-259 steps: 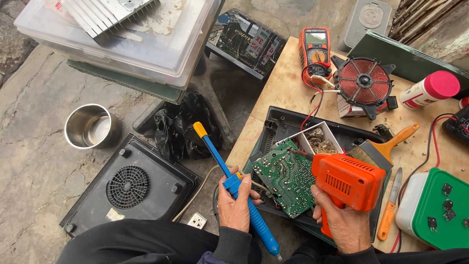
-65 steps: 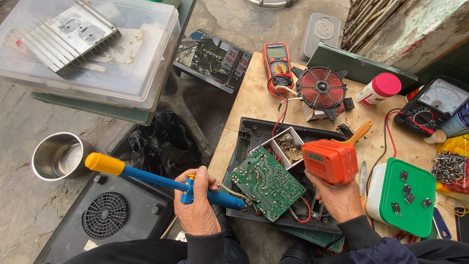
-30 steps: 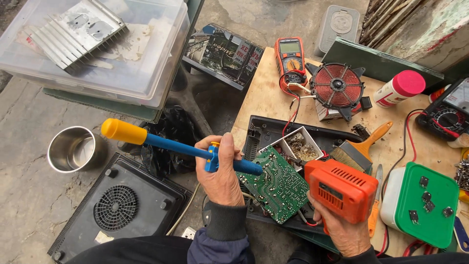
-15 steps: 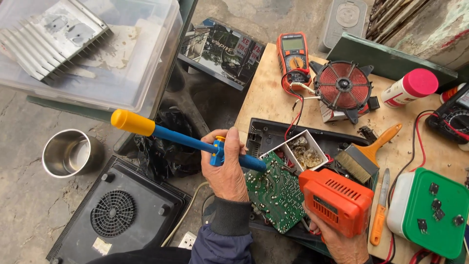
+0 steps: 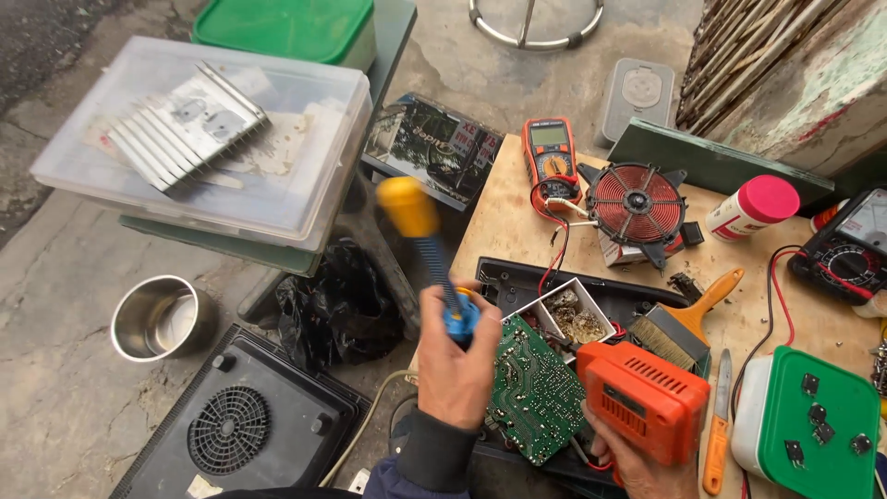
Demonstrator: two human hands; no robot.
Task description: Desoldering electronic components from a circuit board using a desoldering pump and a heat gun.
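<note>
Orange plastic forms the boxy tool (image 5: 644, 411) that is gripped from below by the right hand (image 5: 637, 467), at five o'clock in the view. Just left of it, the left hand (image 5: 459, 374) is clenched around the blue shaft of a yellow-handled desoldering pump (image 5: 427, 249), which is tilted up toward twelve o'clock. Between the two hands one green circuit board (image 5: 534, 393) lies tilted on a black casing (image 5: 517, 277). Two meters are counted: an orange one (image 5: 550, 162) at twelve o'clock and a black one (image 5: 850, 245) at three o'clock. One white bottle with a pink cap (image 5: 753, 208) lies at two o'clock. Two green-lidded tubs are seen, one (image 5: 808, 425) at four o'clock carrying small dark parts, one (image 5: 286, 28) at eleven o'clock behind a clear box (image 5: 199, 148).
</note>
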